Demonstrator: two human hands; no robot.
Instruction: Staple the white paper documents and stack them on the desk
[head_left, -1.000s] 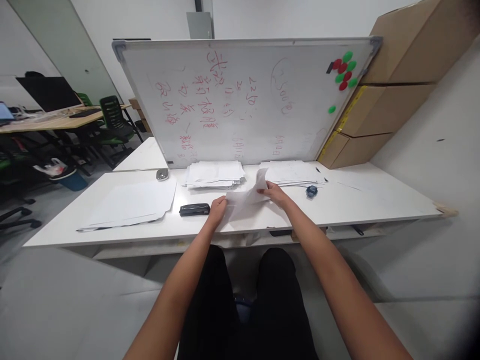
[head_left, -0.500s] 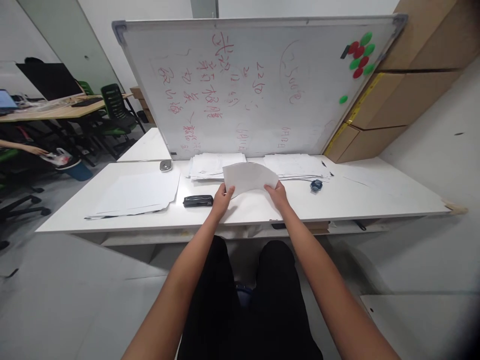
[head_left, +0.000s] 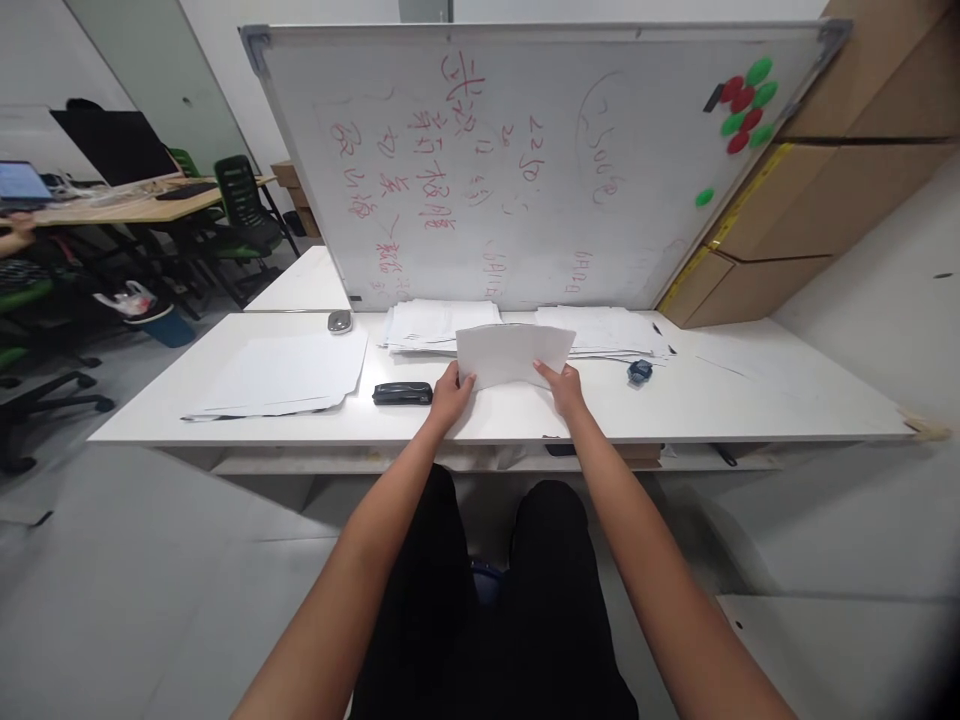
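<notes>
White paper [head_left: 511, 357] stands up off the desk in front of me, slightly curved; whether it is one sheet or a few I cannot tell. My left hand [head_left: 451, 397] pinches its lower left side, thumb on the near face. At the lower right side my right hand [head_left: 562, 387] grips it the same way. Just left of my left hand lies a black stapler [head_left: 403, 393]. Behind the held paper are two paper stacks, one on the left [head_left: 431, 318] and one on the right [head_left: 622, 328], partly covered by it.
A paper pile [head_left: 281, 375] covers the desk's left part, near a grey mouse-like object [head_left: 340, 321]. A small dark blue object [head_left: 639, 372] lies to the right. A whiteboard [head_left: 540, 230] rises at the back beside cardboard boxes [head_left: 787, 200]. A person's hand [head_left: 22, 225] shows far left.
The held paper has straightened from an upward-bowed arc to a flatter, more upright shape. My view has shifted slightly left. The other person's hand has moved away from the blue bin.
</notes>
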